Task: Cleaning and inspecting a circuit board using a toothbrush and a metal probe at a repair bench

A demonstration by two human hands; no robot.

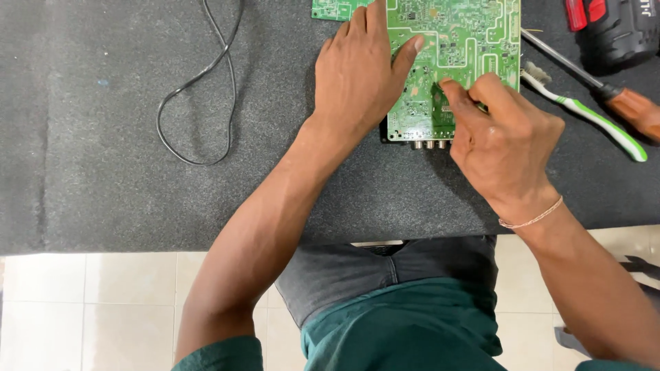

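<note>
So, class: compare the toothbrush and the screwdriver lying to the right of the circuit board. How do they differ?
The toothbrush has a white and green handle; the screwdriver has an orange handle on a bare metal shaft. The toothbrush ends in worn bristles near the circuit board, while the screwdriver's shaft runs on toward the board's right edge. The toothbrush lies nearer the right hand. Both lie slantwise on the dark mat, roughly parallel, untouched by either hand.

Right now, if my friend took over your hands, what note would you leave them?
Left hand: flat on the green circuit board, pressing it to the dark mat.
Right hand: fingertips pinching a small dark part at the board's near edge.
Nearby: toothbrush, screwdriver and drill to the right, black cable to the left.
Done: board lies steady. Left: the part is not yet off.
</note>
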